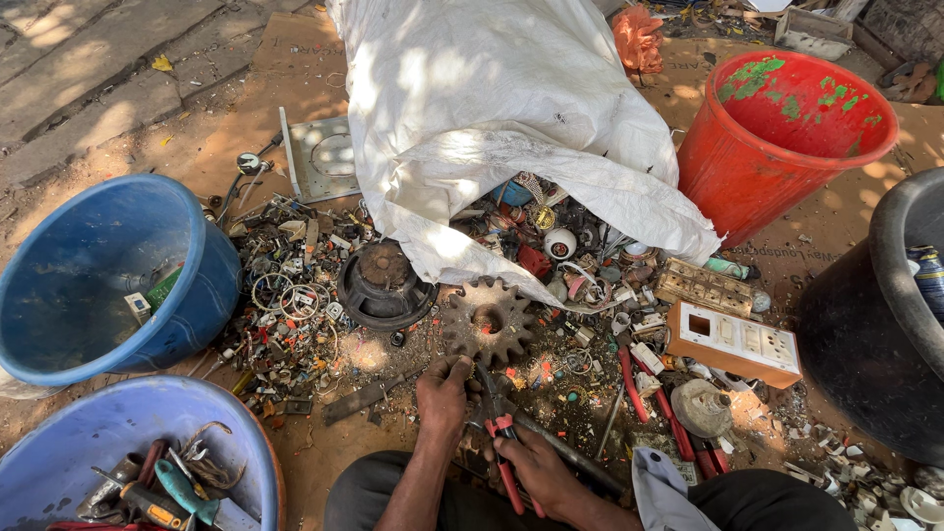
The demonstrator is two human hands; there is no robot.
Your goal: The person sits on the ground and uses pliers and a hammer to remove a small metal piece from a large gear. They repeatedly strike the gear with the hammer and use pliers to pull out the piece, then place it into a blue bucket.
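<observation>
Right hand (531, 462) has its grip closed around the red handles of a pair of pliers (503, 447), with the nose pointing away from me toward a rusty gear (487, 320). Left hand (442, 388) is curled shut, fingers pinching some small bit right at the near edge of that gear. I can't tell what the bit is, it's too small and half hidden.

Everything sits on the ground in a big scrap pile (295, 295), no desk anywhere. The gear lies flat just beyond both hands, at the mouth of a white sack (472, 98) that's spilling junk. An old speaker (383, 285) sits just left of it.

Handling guess: the gear looks like solid steel, heavy and stiff, with rough rust, so not slippery, but the teeth could bite. I'd take it by the rim between 2 teeth or hook a finger through the centre hole. The pliers are rigid and the rubbery handles are the obvious place to hold.

Around me: 1 blue tub (108, 275) far left, a pale blue basin (118, 442) of tools near left, a red bucket (777, 138) far right, a black tub (885, 324) on the right, and a white switch panel (733, 339) right of the gear.
</observation>
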